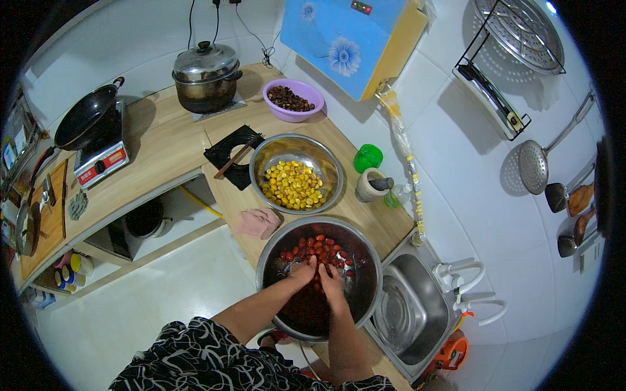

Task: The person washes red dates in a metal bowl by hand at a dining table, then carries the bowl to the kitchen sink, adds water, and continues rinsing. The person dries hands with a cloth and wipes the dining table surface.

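Note:
A large stainless steel basin [368,239] stands in front of me at the counter's edge. Several red jujubes [318,244] sit wet inside it, mostly towards its far side. My left hand [303,271] and my right hand [331,283] are both down in the basin, close together with fingertips among the jujubes. Their fingers curl inward, and whether a jujube is held between them is hidden. Just beyond, a smaller steel bowl [335,163] holds many peeled yellow chestnuts [293,185]. A folded pink cloth [258,223] lies left of the basin.
A steel sink [415,303] adjoins the basin's right side, with white taps [464,276]. Behind the bowls stand a purple bowl [318,105] of dark brown pieces, a stone mortar [367,188] and a lidded pot [205,78]. Wooden chopsticks [234,161] rest on a black stand [220,151].

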The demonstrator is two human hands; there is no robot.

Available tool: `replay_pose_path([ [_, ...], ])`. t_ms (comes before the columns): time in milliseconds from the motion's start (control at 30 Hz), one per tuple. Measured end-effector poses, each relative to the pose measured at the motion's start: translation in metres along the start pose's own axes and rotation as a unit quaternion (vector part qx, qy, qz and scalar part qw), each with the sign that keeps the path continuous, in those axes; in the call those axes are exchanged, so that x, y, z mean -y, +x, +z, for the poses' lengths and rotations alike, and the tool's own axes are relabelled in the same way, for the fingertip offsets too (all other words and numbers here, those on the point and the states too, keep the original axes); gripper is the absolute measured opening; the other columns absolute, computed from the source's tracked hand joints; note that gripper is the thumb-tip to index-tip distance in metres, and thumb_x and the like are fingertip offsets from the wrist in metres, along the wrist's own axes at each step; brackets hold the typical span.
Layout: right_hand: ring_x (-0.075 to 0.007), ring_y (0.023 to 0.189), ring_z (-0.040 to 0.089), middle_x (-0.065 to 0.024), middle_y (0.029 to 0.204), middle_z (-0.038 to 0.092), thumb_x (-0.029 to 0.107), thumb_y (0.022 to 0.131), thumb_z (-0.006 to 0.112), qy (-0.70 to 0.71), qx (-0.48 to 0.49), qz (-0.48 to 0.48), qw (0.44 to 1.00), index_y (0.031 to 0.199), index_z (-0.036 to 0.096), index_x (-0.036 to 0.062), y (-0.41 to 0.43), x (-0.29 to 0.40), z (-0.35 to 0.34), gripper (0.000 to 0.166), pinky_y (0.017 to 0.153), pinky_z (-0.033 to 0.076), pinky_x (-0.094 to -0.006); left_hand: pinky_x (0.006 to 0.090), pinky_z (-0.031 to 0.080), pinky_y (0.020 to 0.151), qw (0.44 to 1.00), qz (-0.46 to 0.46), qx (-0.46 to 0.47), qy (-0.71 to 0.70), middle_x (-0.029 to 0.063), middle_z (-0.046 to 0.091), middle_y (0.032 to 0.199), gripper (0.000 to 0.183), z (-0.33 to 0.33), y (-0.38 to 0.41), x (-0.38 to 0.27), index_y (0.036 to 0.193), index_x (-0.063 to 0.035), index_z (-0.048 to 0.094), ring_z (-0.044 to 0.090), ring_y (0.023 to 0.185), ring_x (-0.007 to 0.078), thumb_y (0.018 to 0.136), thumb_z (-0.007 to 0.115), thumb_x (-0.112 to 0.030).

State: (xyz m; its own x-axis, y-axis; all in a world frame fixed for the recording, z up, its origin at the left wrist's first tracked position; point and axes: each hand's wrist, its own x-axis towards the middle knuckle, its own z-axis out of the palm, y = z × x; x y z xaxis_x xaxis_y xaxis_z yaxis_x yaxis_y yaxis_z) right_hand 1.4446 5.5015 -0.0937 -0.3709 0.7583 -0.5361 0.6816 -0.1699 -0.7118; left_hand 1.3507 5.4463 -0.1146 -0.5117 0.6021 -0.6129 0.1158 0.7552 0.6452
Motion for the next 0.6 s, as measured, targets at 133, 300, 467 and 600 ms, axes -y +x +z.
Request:
replay_pose_path([
  [133,-0.0189,0.082,0.049,-0.0082,0.09,0.055,0.045,0.08,0.05,0.157,-0.033,0.042,0.986,0.1,0.054,0.0002,0.008,-0.004,0.02,0.049,0.073,0.038,-0.0312,0.0425,0.036,0.085,0.988,-0.073,-0.047,-0.124,0.0199,0.05,0.11,0.063,-0.008,-0.019,-0.02,0.11,-0.003,0.05,0.047,0.102,0.0339,0.082,0.025,-0.053],
  [300,-0.0286,0.097,0.048,-0.0202,0.116,0.041,0.045,0.083,0.04,0.065,0.072,-0.002,0.995,0.115,0.042,0.0009,-0.019,0.032,-0.004,0.055,0.081,0.039,-0.0408,0.0414,0.04,0.08,0.996,0.051,-0.067,-0.039,0.0174,0.056,0.098,0.051,-0.028,-0.043,-0.031,0.098,-0.0052,0.058,0.052,0.093,0.0331,0.08,0.037,-0.048],
  [467,-0.0328,0.088,0.052,-0.0182,0.119,0.035,0.037,0.084,0.042,-0.293,0.104,-0.211,0.927,0.116,0.042,0.0085,-0.024,0.006,-0.044,0.043,0.075,0.044,-0.0398,0.0399,0.041,0.078,0.936,0.159,-0.015,0.313,0.0103,0.05,0.109,0.039,-0.044,-0.047,-0.008,0.106,-0.0105,0.052,0.048,0.101,0.0277,0.082,0.039,-0.039],
  [600,-0.0358,0.108,0.042,-0.0181,0.131,0.024,0.05,0.079,0.045,-0.48,0.118,0.049,0.868,0.13,0.024,0.0174,-0.058,0.034,-0.054,0.064,0.088,0.038,-0.0389,0.0405,0.038,0.085,0.94,0.032,0.05,0.335,0.0128,0.042,0.119,0.046,-0.034,-0.04,0.011,0.116,-0.0113,0.04,0.041,0.11,0.0262,0.084,0.034,-0.044],
])
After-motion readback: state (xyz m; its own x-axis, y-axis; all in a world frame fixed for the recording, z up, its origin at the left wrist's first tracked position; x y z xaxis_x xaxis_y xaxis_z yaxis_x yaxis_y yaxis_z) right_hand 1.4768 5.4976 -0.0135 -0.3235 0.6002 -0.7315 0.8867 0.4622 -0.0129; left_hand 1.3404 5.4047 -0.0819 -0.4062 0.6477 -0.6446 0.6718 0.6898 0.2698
